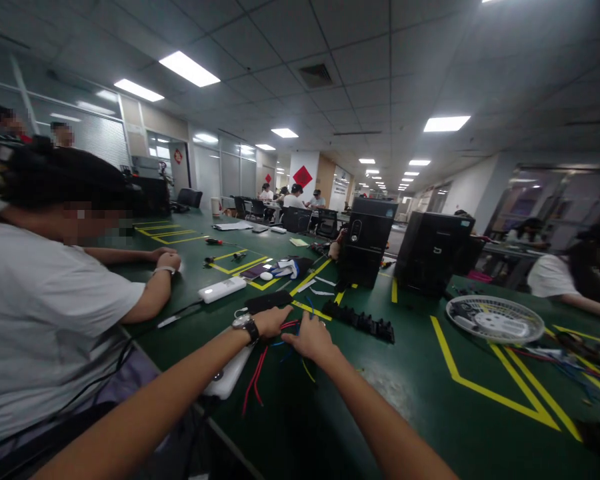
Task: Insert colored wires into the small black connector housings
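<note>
My left hand (271,321), with a wristwatch on its wrist, and my right hand (309,337) reach out together over a bundle of red, blue and yellow wires (260,370) on the green table (420,387). Both hands have fingers curled round the wire ends between them. A black flat device (269,301) lies just beyond my left hand. A black terminal strip (361,321) lies to the right of my right hand.
A person in a white shirt (40,320) sits close on my left, arms on the table. A white power strip (222,289), a white fan grille (495,319), two black computer cases (367,241) and screwdrivers (215,242) are on the table. Other people sit farther back.
</note>
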`<state>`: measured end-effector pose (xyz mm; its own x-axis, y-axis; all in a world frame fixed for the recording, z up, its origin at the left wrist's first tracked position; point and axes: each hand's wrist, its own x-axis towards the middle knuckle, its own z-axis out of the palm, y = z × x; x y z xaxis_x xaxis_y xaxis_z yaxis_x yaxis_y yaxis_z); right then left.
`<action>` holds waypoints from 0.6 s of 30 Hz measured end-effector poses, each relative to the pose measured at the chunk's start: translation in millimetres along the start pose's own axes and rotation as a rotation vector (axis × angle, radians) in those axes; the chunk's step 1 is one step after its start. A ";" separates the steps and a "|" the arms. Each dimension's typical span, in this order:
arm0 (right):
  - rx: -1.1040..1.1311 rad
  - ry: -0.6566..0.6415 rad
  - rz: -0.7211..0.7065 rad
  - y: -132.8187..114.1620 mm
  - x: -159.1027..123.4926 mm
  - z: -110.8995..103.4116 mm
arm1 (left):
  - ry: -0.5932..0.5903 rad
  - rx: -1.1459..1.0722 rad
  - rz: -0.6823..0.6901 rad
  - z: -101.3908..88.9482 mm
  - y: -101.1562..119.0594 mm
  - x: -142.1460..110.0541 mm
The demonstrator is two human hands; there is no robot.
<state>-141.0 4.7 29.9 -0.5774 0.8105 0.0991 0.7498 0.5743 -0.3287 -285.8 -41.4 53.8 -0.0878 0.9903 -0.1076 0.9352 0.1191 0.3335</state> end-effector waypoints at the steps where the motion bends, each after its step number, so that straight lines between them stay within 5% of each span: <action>1: -0.035 0.000 0.013 -6.0 -0.4 0.1 | 0.004 -0.014 -0.010 -0.4 -0.4 0.6; 18: -0.165 -0.113 0.001 0.5 -5.9 -14.3 | 0.143 -0.228 -0.179 -2.6 6.9 -10.7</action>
<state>-132.7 1.9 42.6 -0.6020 0.7984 -0.0104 0.7880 0.5920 -0.1690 -279.3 -50.9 59.7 -0.3068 0.9501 -0.0560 0.8009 0.2895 0.5242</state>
